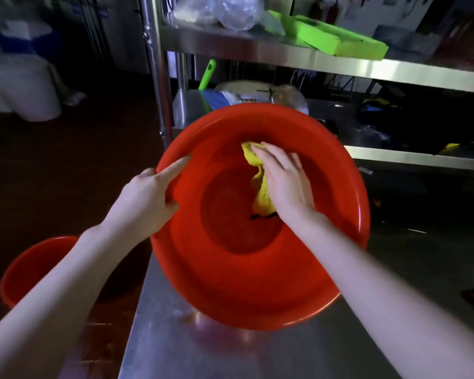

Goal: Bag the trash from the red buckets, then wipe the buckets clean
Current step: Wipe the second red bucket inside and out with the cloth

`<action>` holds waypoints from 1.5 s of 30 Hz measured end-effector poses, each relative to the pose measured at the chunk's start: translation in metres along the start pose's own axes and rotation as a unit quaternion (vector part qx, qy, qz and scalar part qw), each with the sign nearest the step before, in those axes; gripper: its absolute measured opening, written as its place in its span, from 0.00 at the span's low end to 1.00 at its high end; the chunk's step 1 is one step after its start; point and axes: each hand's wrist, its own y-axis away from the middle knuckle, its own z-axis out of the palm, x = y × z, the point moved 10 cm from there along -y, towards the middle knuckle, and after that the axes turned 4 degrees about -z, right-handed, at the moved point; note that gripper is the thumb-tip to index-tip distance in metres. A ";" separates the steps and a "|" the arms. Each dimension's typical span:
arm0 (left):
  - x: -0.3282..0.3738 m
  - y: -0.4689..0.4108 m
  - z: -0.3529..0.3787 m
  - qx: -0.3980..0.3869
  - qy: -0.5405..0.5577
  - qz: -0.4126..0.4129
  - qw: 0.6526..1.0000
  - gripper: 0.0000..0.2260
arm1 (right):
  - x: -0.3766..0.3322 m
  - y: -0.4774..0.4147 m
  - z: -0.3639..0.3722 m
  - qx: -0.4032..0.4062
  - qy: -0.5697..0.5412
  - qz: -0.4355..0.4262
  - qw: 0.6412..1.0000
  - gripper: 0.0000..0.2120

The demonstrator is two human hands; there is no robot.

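Note:
A big red bucket (pixel 230 291) rests tilted toward me on a steel table (pixel 192 354). My left hand (pixel 145 198) grips its left rim, forefinger stretched along the edge. Inside the bucket, my right hand (pixel 282 179) presses a yellow cloth (pixel 260 192) against the far inner wall. The cloth hangs down toward the bucket's bottom, partly hidden under my palm. A second red bucket (pixel 30 266) stands on the dark floor at lower left, partly behind my left forearm.
Steel shelving rises behind the bucket: a post (pixel 156 64), an upper shelf (pixel 340 61) with a green tray (pixel 340 39) and clear plastic bags (pixel 225 12). A white bin (pixel 25 86) stands at far left. Dark items crowd the lower shelf at right.

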 end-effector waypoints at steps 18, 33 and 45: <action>0.023 -0.046 -0.011 0.124 0.109 -0.009 0.986 0.31 | 0.028 0.080 0.205 -0.569 0.125 -0.183 0.792 0.30; 0.056 -0.057 -0.010 0.139 -0.039 -0.041 0.989 0.31 | 0.046 0.066 0.272 -0.495 0.070 -0.203 0.842 0.32; 0.055 -0.053 -0.013 0.179 -0.020 -0.019 0.984 0.33 | -0.003 0.063 0.288 -0.478 0.045 -0.303 0.823 0.28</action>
